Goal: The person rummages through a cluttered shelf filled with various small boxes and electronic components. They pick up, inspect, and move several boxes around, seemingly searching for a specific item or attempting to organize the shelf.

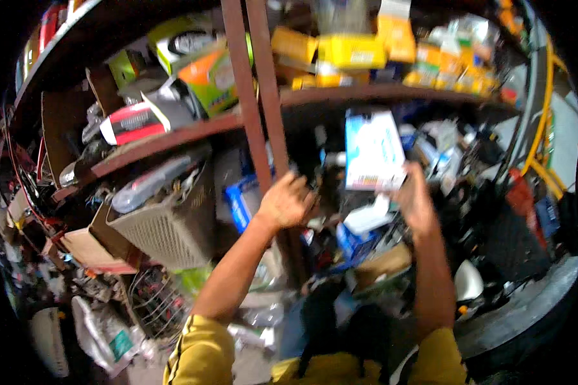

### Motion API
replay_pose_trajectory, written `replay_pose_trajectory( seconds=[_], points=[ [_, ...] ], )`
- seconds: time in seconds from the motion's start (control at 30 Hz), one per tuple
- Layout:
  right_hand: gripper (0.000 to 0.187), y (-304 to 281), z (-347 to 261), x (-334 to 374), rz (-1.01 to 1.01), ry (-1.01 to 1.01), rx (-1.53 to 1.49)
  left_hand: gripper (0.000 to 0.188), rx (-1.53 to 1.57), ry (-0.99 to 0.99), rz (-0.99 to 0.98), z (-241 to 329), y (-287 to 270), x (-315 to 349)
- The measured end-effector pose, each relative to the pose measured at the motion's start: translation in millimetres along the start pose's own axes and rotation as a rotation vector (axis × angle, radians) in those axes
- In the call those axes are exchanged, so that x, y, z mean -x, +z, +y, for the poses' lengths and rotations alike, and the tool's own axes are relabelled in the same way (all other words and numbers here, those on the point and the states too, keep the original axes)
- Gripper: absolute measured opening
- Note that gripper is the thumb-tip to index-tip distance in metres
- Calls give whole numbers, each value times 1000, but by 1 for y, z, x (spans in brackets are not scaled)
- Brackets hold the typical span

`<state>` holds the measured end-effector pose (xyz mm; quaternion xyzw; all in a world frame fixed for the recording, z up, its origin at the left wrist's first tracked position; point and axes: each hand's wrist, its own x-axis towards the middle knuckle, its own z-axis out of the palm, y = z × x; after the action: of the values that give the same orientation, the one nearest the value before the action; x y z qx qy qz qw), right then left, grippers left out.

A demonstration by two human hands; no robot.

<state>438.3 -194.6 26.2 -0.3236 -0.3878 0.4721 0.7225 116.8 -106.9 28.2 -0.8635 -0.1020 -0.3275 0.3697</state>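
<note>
Basically, R hand outstretched fwd, holding white/blue box.

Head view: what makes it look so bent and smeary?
Head view: fisheye bowing of the brown shelf edge, black corners; head view: white box bright, its print blurred; head view: dark clutter at right sinks into shadow.

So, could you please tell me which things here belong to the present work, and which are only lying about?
In use:
white-and-blue box, held in the right hand;
brown shelf post, next to the left hand, contact unclear.

Lying about:
yellow box on the upper shelf;
beige basket;
red-and-white box.
</note>
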Motion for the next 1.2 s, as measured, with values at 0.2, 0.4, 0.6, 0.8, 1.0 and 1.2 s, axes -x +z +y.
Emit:
replay_pose_trajectory(
  seconds=[0.2, 0.4, 0.6, 0.8, 1.0, 1.2],
  points=[
    [46, 9, 32, -53, -145, -17, -17, 19, 34, 7, -61, 1, 6, -1],
    [62, 60, 18, -115, -19, 131, -144, 21, 47, -3, -23, -1, -3, 1],
    [65, 65, 25, -191, -91, 114, -71, 22, 17, -16, -48, 1, -2, -9],
    [55, 34, 59, -133, 14, -383, 1092, 23, 15, -13, -12, 1, -5, -4],
    [33, 8, 95, -141, 71, -482, 1278, 22, 66, -24, 17, 3, 0, -6],
    [28, 14, 107, -165, 209, -517, 1265, 21, 33, -40, -11, 5, -6, -9]
  ],
)
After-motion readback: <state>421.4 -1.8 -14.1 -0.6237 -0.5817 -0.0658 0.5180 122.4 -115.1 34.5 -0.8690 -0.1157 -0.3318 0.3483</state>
